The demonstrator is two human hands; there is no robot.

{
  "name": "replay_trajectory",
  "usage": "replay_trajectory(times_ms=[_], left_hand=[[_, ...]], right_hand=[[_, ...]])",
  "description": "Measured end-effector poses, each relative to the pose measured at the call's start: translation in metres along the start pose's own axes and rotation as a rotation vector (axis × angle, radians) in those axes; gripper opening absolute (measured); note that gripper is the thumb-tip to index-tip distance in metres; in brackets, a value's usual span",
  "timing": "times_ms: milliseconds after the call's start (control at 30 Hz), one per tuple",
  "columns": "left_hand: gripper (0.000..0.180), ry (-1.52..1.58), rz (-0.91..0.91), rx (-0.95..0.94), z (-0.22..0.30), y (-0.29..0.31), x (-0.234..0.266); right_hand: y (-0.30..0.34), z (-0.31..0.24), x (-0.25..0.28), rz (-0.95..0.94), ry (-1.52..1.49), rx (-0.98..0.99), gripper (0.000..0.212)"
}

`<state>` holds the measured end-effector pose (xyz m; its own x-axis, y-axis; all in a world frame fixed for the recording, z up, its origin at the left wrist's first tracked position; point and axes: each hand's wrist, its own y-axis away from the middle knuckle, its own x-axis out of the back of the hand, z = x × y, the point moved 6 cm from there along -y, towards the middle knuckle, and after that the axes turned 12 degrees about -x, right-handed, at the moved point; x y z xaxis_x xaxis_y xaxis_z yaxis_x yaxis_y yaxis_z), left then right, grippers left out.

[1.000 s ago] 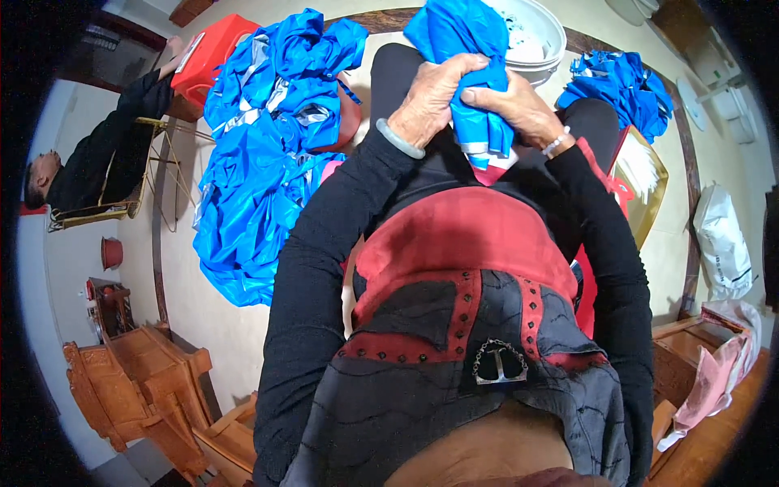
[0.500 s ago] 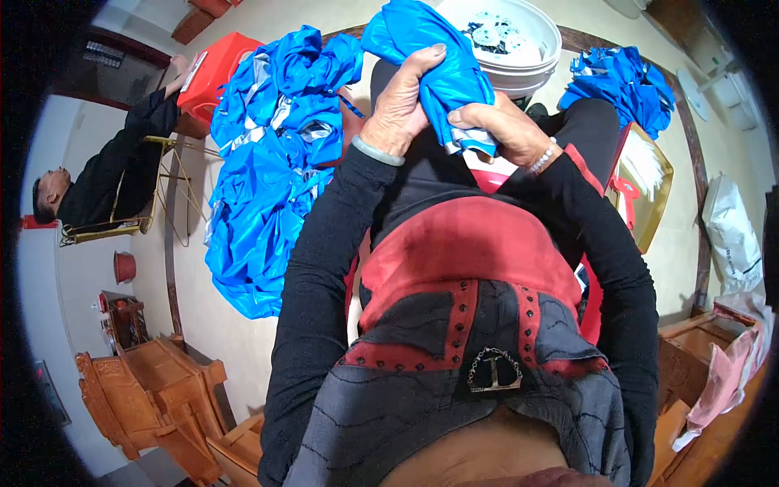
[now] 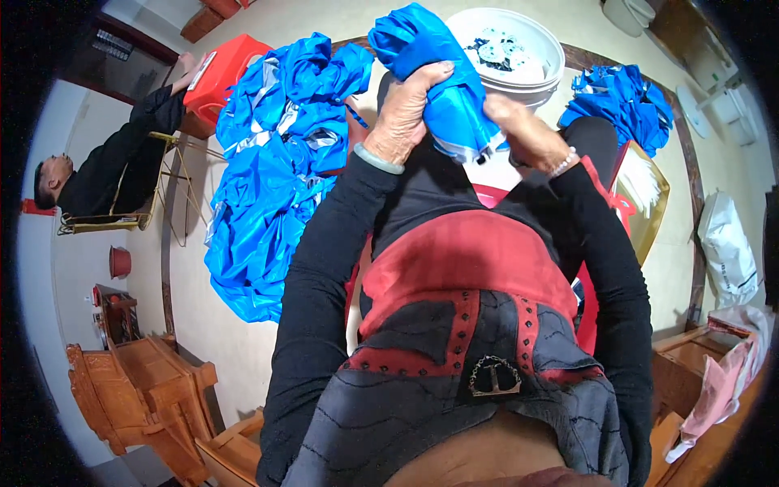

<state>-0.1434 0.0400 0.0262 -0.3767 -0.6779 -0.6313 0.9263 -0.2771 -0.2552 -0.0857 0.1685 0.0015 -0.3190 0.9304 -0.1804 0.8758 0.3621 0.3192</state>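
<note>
A rolled bundle of shiny blue fabric, with a pale silvery lower edge, is held up between my knees. My left hand grips it from the left, thumb laid across its front and the fingers hidden behind. Beside the bundle's right edge is my right hand, smeared by motion, thumb towards the fabric. Its other fingers are mostly hidden, so I cannot see whether it grips the cloth. A small dark tip shows at the bundle's lower end.
A large heap of blue fabric lies to my left, a smaller blue pile at the far right. White tubs hold black-and-white pieces. At right stands a yellowish tray with white strips. A person sits at left by a red stool.
My right hand has shifted from pressing its thumb on the fabric's front to the bundle's right side. The bundle looks rounder and more tightly rolled. My left hand keeps its grip.
</note>
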Motion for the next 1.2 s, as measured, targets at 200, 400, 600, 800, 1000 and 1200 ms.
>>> replay_trajectory(times_ms=[200,400,600,800,1000,1200], left_hand=[[0.017,-0.184,0.172,-0.118,-0.019,0.002,0.019],[0.019,-0.170,0.264,0.014,-0.042,0.013,0.018],[0.022,-0.022,0.151,0.095,-0.031,0.006,0.017],[0.030,0.194,-0.021,0.157,-0.022,0.006,-0.002],[0.026,0.084,-0.039,0.124,-0.018,0.008,-0.006],[0.022,-0.160,0.129,-0.002,-0.028,0.002,0.026]], right_hand=[[0.004,-0.018,0.005,0.388,0.514,0.338,0.072],[-0.005,0.008,-0.011,0.613,0.790,0.365,0.064],[-0.011,0.005,-0.015,0.188,0.405,0.128,0.044],[0.006,0.001,-0.031,-0.214,-0.216,-0.036,0.056],[0.006,0.010,-0.029,-0.274,-0.211,-0.068,0.057],[-0.008,-0.005,-0.004,0.213,0.447,0.230,0.074]])
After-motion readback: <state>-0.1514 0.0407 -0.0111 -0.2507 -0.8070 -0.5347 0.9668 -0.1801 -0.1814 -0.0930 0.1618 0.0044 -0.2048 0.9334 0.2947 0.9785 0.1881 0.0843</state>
